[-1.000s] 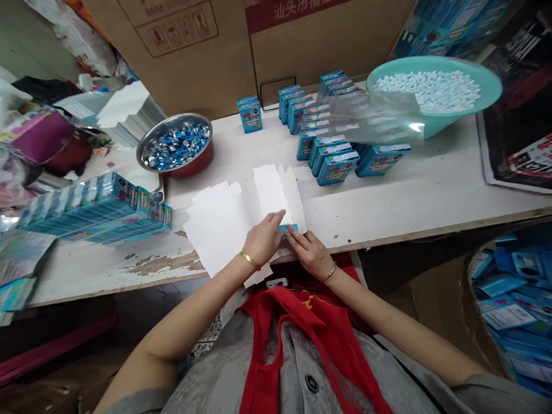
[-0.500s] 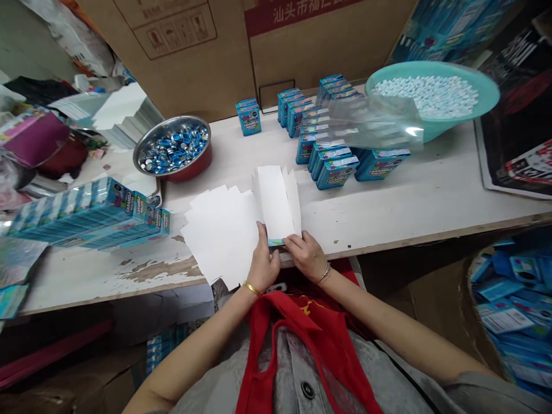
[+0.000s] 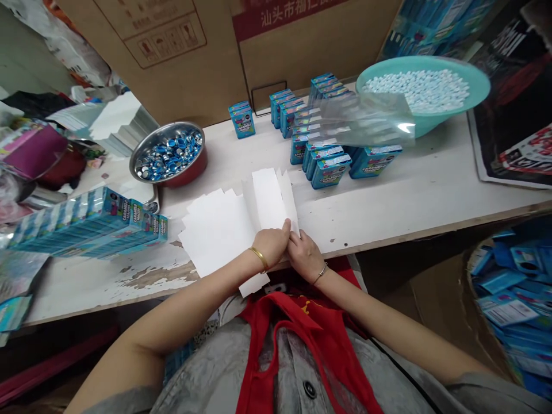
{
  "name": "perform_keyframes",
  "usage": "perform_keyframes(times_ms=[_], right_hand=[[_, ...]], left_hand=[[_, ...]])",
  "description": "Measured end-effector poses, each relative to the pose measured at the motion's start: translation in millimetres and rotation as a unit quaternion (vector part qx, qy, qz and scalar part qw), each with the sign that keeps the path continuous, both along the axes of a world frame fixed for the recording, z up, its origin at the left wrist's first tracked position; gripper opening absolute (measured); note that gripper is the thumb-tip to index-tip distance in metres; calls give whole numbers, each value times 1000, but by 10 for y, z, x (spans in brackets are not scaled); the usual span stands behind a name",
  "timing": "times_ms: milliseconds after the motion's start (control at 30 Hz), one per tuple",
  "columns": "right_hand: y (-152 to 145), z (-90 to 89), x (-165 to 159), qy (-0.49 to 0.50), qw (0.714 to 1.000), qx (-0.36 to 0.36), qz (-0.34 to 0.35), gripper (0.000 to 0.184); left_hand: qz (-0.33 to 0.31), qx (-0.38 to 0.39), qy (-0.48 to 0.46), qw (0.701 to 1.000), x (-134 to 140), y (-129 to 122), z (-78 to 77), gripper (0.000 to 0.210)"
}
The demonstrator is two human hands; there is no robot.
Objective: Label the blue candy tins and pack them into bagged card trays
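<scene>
A partly folded carton blank, white side up with raised side flaps, lies at the table's front edge. My left hand reaches across its near end, thumb at the right flap, fingers curled. Right beside it, my right hand is closed on the carton's near right corner. The two hands touch or nearly touch, and they hide the near end of the carton. Left of it lies a fanned stack of flat white carton blanks, partly under my left forearm.
A metal bowl of blue-and-silver round pieces stands behind left. Small blue candy boxes stand behind right, under a clear plastic bag. A turquoise basin holds white pieces. Wrapped blue boxes lie left; a large cardboard box stands behind.
My left hand has moved right, from the carton's left side across its near end to my right hand. The blue folded edge seen between the hands earlier is now covered.
</scene>
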State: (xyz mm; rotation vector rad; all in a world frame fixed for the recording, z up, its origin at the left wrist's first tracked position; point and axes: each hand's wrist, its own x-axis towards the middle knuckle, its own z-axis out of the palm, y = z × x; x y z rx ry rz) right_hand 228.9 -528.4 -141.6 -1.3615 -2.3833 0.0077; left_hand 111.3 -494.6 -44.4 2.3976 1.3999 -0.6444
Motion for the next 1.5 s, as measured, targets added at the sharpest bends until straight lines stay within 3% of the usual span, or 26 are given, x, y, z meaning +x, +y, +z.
perform_keyframes(times_ms=[200,333,400,467,533,667,767,833,867,933,1033,1133,1267,1367,1500], right_hand=[[-7,-74,-14,57,997,-51,-19,25],[-67,-86,15,177,984,-28,-6,22],[-62,-33,48,250,968,-23,-19,45],[17,38,107,310,946,-57,-75,68],[175,100,213,326,931,-118,-117,68],[509,195,585,207,953,-223,-7,53],[553,295,839,64,970,-234,33,62],[483,370,904,-33,976,-216,24,67],[434,401,904,-71,976,-203,20,67],[331,438,867,-114,978,-173,21,60],[222,419,801,-107,983,-144,26,51],[211,364,781,-61,987,-148,3,53],[311,384,776,-45,976,-207,-52,31],[395,469,740,-96,965,-238,-60,21],[467,510,650,-161,953,-248,-63,26]], left_hand=[[22,-73,-62,995,-77,254,-100,52],[20,-156,-90,983,-149,473,-126,38],[31,-181,-90,979,-154,532,-120,33],[21,-174,-84,981,-99,504,-106,24],[-23,-164,-86,983,19,392,-87,14],[-110,-131,-178,969,248,184,4,18],[-104,34,-254,961,205,325,86,27],[-84,135,-241,957,73,540,84,34],[-87,141,-221,961,-6,651,60,35],[-117,78,-184,973,-145,824,-17,35],[-174,-2,-153,973,-234,914,-129,35],[-200,44,-98,974,-169,877,-193,29],[-226,94,-40,969,-31,878,-244,23],[-265,76,-28,961,13,965,-249,22],[-293,18,-22,956,50,1073,-215,18]])
